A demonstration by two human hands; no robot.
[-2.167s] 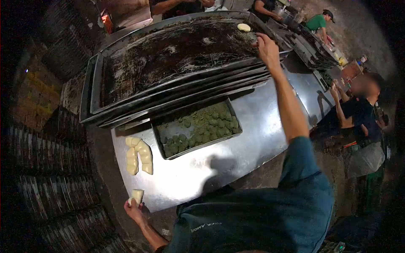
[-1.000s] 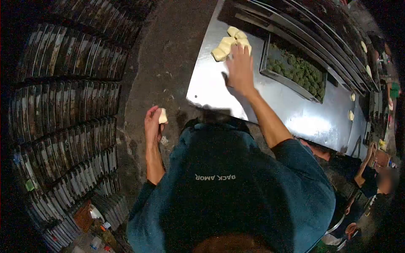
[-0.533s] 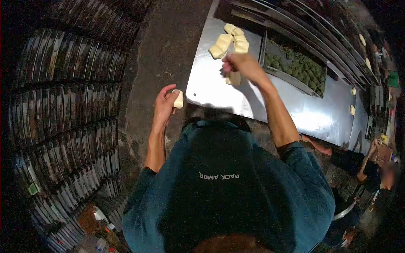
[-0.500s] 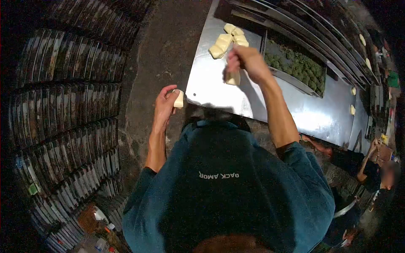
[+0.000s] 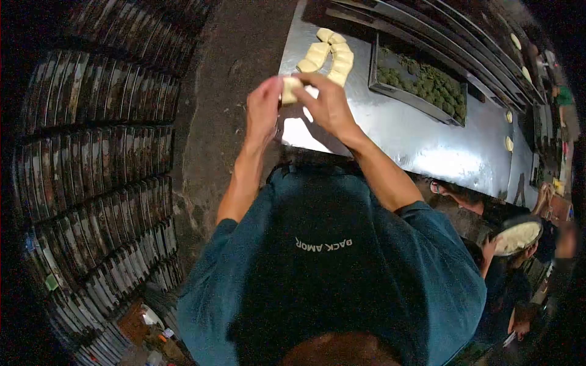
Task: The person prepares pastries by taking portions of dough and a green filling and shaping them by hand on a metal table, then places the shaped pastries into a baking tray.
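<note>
A pale dough piece (image 5: 290,90) is held between my two hands, above the left edge of the metal table (image 5: 390,131). My left hand (image 5: 265,110) grips its left side, the fingers slightly blurred. From the right, my right hand (image 5: 326,104) has its fingers on the same piece. Beyond them, several pale dough pieces (image 5: 340,60) lie in a curved row on the metal, with another pair of pieces (image 5: 315,56) close beside it on the left.
A metal tray (image 5: 421,100) of green lumps stands on the table. Racks of stacked trays (image 5: 97,165) fill the left side. At the lower right, co-workers are near a round bowl (image 5: 519,238) of pale pieces. Small dough pieces (image 5: 509,144) lie at the table's far right.
My left hand has moved up and right with its dough piece. My right hand has come left from the dough row to meet it. A bowl has appeared among the co-workers.
</note>
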